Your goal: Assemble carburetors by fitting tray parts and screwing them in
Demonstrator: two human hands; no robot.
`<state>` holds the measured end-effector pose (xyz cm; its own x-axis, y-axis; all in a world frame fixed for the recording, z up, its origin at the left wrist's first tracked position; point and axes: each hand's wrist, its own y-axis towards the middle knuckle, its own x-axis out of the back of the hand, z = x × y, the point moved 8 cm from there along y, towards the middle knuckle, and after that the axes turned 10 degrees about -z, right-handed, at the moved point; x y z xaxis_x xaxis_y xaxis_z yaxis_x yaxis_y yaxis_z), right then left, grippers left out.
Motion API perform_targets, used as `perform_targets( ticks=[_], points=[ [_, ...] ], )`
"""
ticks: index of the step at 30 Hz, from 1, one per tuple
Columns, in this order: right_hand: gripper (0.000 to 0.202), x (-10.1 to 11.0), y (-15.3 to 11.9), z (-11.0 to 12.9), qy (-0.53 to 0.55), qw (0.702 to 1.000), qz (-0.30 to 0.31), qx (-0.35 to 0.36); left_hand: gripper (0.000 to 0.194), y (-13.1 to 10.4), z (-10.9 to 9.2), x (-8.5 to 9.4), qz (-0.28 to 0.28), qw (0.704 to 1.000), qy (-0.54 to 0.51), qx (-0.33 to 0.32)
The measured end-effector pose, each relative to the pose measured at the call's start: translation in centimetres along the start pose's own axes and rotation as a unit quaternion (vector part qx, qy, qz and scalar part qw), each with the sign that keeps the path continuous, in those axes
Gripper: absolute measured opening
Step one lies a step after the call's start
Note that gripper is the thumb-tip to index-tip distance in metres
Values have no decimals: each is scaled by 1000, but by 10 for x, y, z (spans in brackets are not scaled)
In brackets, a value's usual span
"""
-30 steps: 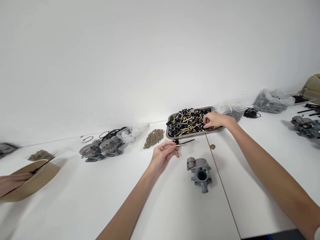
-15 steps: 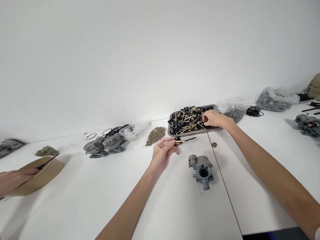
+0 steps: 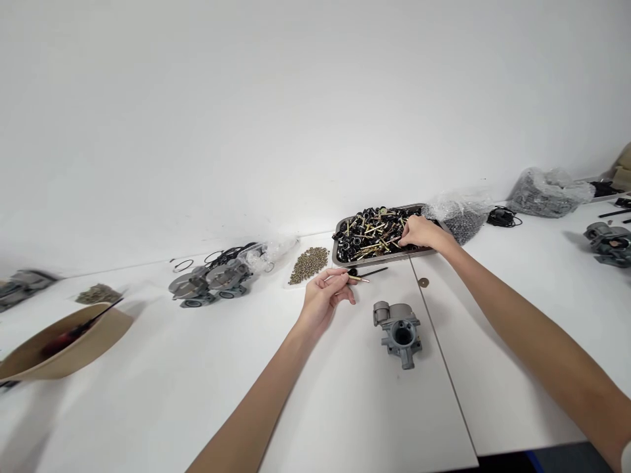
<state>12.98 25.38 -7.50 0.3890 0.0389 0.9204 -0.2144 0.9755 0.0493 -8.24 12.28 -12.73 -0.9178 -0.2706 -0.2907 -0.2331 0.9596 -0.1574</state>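
Observation:
My left hand point(image 3: 326, 295) is pinched around a thin brass-coloured pin point(image 3: 357, 278) with a pinkish tip. Just behind it on the table lies a thin black rod point(image 3: 375, 272) with a round black end. My right hand point(image 3: 418, 232) reaches into the right part of a metal tray point(image 3: 389, 256), fingers closed together among the loose pieces. What those fingers hold is hidden. Heaped in the tray are black caps point(image 3: 355, 242) and brass-coloured pins point(image 3: 371, 250). A grey carburetor point(image 3: 401, 334) stands on the table in front of me, between my forearms.
Small brass pieces point(image 3: 309, 264) lie left of the tray, near two carburetors point(image 3: 207, 284). A brass disc point(image 3: 423, 282) rests by the table seam. Right are plastic bags point(image 3: 548, 192) and another carburetor point(image 3: 608, 244). A tan curved object point(image 3: 111, 328) with a red-handled tool point(image 3: 64, 340) occupies the left.
My left hand holds the pin with its tip turned slightly downward. My right hand stays in the tray. At far left, another person's hand has gone from view and a red handle shows.

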Motion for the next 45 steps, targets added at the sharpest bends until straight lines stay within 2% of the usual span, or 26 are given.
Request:
perform_targets(
  ticks=[9,12,16,19,21,24,27,30,40,45],
  points=[
    [18,-7,8,-5,75,997,4,25,44,-2,0,0,4,1000,7,1],
    [20,2,11,-8,92,995,-7,46,42,-2,-1,0,6,1000,3,-3],
    [25,25,8,-2,118,988,-27,95,41,-2,-4,0,5,1000,-11,-13],
    [25,32,-4,20,157,976,14,152,41,-3,-6,0,-5,1000,-19,-18],
    [26,27,-16,42,185,961,60,196,42,-4,-8,0,-13,999,-23,-23],
    [27,9,-34,75,192,941,118,252,44,-5,-13,1,-23,999,-32,-35],
    [25,-13,-47,97,181,927,159,288,46,-6,-18,2,-31,998,-43,-44],
    [27,-21,-50,105,189,923,163,292,46,-6,-20,3,-36,997,-44,-52],
    [30,-20,-51,106,222,916,170,286,47,-3,-24,13,-88,992,-38,-79],
    [24,-25,-47,106,292,917,147,227,48,-3,-24,13,-87,993,-21,-71]
  ],
)
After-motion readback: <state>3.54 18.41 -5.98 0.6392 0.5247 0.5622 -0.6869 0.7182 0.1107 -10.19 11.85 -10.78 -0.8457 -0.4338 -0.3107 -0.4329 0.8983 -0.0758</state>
